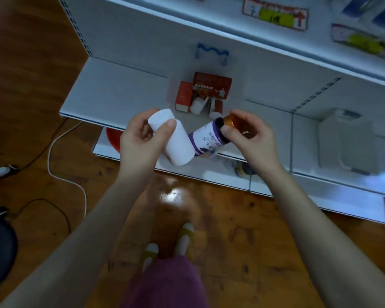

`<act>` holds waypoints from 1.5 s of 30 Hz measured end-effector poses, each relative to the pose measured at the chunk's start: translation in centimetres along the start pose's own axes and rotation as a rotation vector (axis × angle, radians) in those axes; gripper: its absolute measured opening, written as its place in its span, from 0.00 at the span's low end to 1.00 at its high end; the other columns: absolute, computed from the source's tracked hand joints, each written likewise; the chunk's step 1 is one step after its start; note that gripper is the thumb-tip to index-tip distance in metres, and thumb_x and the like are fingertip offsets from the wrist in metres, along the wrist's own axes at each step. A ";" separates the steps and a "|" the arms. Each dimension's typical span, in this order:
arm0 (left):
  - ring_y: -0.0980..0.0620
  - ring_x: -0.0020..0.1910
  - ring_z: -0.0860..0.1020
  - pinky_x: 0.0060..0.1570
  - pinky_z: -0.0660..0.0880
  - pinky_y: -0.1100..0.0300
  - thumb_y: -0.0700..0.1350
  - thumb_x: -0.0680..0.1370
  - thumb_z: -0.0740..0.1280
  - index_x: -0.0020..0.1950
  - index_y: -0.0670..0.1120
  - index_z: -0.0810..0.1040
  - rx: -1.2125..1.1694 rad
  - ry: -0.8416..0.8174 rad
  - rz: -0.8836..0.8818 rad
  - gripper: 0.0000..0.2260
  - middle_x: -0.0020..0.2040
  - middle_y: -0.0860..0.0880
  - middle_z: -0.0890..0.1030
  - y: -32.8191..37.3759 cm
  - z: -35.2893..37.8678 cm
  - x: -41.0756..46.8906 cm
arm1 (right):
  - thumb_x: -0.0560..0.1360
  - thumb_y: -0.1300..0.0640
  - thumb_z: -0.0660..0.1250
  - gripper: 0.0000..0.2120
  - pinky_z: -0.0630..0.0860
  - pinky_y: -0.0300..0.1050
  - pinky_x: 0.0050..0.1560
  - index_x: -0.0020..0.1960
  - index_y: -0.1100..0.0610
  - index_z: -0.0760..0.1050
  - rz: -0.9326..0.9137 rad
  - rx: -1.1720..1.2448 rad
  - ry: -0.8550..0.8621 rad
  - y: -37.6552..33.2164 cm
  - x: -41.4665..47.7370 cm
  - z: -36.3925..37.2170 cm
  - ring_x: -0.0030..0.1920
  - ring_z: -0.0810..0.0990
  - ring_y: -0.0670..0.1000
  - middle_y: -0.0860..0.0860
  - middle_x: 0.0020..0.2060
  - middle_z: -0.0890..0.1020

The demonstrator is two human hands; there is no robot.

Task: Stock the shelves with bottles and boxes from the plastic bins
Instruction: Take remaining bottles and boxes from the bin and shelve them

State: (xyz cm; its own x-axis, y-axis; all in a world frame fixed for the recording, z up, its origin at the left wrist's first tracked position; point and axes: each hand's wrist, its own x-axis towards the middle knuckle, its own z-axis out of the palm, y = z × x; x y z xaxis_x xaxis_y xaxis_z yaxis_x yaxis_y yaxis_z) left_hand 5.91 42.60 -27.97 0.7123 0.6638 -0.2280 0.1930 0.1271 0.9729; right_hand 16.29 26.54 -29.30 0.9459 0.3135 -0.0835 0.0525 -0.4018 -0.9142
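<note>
Maroon clothing (165, 283) and two bare forearms fill the foreground above a wooden floor (31, 63). The left hand (140, 141) grips a plain white bottle (178, 143). The right hand (251, 138) grips a purple-labelled bottle (206, 138) by its gold-capped end. Both bottles are tilted, lower ends close together, over the front edge of a white shelf (111, 90). On the shelf behind them, a clear plastic bin (237, 90) holds red boxes (211, 84) and small bottles.

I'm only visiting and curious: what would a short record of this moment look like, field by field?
Left hand: grips a plain white bottle
Right hand: holds a purple-labelled bottle by its gold cap
Bottles: tilted, apparently touching
Bin: clear plastic bin on the shelf, holding red boxes and small bottles
Also on shelf: white jug, to the right
</note>
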 end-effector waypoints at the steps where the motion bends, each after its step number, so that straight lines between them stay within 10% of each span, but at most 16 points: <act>1: 0.66 0.44 0.78 0.50 0.78 0.59 0.41 0.75 0.68 0.58 0.46 0.74 -0.014 -0.014 0.005 0.13 0.48 0.57 0.78 0.8 -0.7 -0.9 | 0.71 0.60 0.71 0.14 0.72 0.28 0.48 0.55 0.49 0.75 0.007 0.017 0.000 -1.2 -1.1 -0.6 0.47 0.76 0.38 0.46 0.49 0.78; 13: 0.70 0.35 0.76 0.28 0.71 0.74 0.40 0.75 0.67 0.58 0.46 0.74 -0.076 -0.185 0.128 0.12 0.45 0.56 0.78 8.8 -6.1 -9.1 | 0.76 0.61 0.64 0.09 0.68 0.27 0.31 0.54 0.52 0.75 -0.045 0.091 0.154 -11.7 -13.3 -6.2 0.29 0.74 0.34 0.44 0.35 0.76; 19: 0.59 0.43 0.77 0.41 0.77 0.54 0.43 0.74 0.68 0.58 0.48 0.76 -0.100 -0.305 0.095 0.13 0.49 0.53 0.79 10.9 -4.2 -11.8 | 0.74 0.54 0.66 0.04 0.67 0.30 0.25 0.41 0.50 0.77 -0.034 0.041 0.291 -13.9 -16.4 -10.3 0.26 0.73 0.38 0.42 0.26 0.78; 22: 0.58 0.45 0.77 0.38 0.76 0.66 0.42 0.74 0.68 0.57 0.47 0.76 -0.111 -0.366 0.165 0.12 0.51 0.50 0.79 11.8 -2.2 -12.7 | 0.74 0.52 0.67 0.05 0.67 0.31 0.25 0.40 0.50 0.77 -0.034 0.022 0.367 -14.1 -17.3 -12.8 0.25 0.72 0.39 0.46 0.29 0.76; 45: 0.59 0.44 0.78 0.43 0.73 0.60 0.39 0.73 0.69 0.50 0.50 0.79 -0.136 -0.812 0.265 0.08 0.48 0.54 0.81 15.4 38.9 -30.7 | 0.74 0.51 0.66 0.06 0.76 0.35 0.33 0.50 0.49 0.75 0.021 -0.030 0.910 -2.0 -24.7 -55.9 0.42 0.78 0.45 0.45 0.43 0.79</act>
State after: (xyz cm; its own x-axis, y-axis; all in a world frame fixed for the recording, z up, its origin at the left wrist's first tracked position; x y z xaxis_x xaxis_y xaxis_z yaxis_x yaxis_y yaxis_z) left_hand 13.28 -4.49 -7.48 0.9940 -0.0412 0.1009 -0.0929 0.1638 0.9821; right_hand 10.67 -28.47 -3.26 0.8333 -0.4892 0.2574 0.0291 -0.4262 -0.9042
